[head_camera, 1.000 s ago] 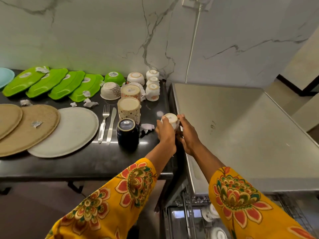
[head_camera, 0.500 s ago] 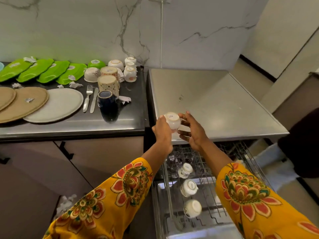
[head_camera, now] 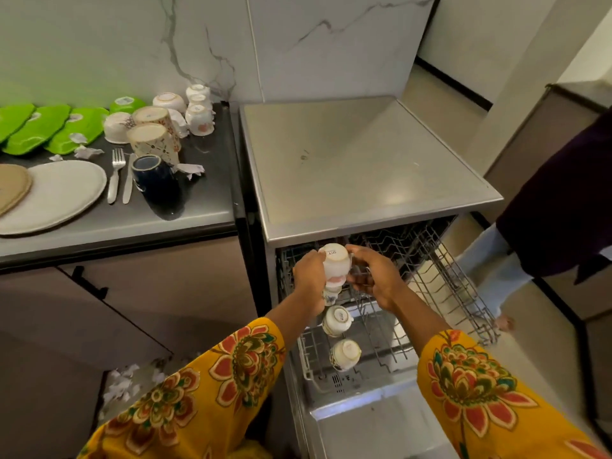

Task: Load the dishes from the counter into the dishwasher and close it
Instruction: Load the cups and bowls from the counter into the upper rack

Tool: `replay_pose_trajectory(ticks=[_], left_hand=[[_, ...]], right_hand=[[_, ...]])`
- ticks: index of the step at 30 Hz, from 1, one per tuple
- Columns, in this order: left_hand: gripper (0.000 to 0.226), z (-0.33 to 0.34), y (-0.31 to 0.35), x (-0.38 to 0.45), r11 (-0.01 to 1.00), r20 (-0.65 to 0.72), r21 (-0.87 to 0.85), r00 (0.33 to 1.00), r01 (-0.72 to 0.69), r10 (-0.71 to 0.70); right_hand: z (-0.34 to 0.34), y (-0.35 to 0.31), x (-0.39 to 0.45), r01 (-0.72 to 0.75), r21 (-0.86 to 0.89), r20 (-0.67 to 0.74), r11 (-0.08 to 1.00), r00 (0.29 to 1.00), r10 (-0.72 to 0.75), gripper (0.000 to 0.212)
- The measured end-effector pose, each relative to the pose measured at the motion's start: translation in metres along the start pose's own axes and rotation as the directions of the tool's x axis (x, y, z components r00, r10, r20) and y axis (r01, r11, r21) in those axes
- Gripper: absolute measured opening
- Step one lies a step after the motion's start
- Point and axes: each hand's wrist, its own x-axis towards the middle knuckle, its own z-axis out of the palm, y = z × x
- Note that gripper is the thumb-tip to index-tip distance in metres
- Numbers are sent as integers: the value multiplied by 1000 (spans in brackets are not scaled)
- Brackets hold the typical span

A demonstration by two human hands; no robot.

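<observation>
My left hand grips a small white teacup, held upside down over the pulled-out upper rack of the open dishwasher. My right hand is at the cup's right side, fingers curled by its handle. Below it, three more white cups stand upside down in a row along the rack's left side. On the dark counter to the left lie green plates, round plates, patterned cups, a dark mug, a fork and a knife.
Crumpled paper scraps lie on the counter and on the floor by the cabinet. The dishwasher door hangs open below me. Another person stands at the right, close to the rack's far corner.
Both hands carried the cup from the counter's edge, across the dishwasher top and down to the upper rack. My view swung right and down.
</observation>
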Motion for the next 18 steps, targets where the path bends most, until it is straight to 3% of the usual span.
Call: replay_pose_trajectory(ticks=[4, 13, 18], left_hand=[[36, -1, -14, 15, 999, -34, 38, 999, 36, -35], [21, -1, -22, 76, 978, -68, 183, 993, 104, -93], [16, 0, -32, 138, 968, -98, 224, 991, 116, -96]], right_hand=[[-5, 16, 15, -52, -15, -5, 999, 999, 52, 26], [2, 45, 75, -100, -126, 35, 987, 994, 105, 48], [5, 59, 126, -52, -225, 54, 973, 996, 66, 54]])
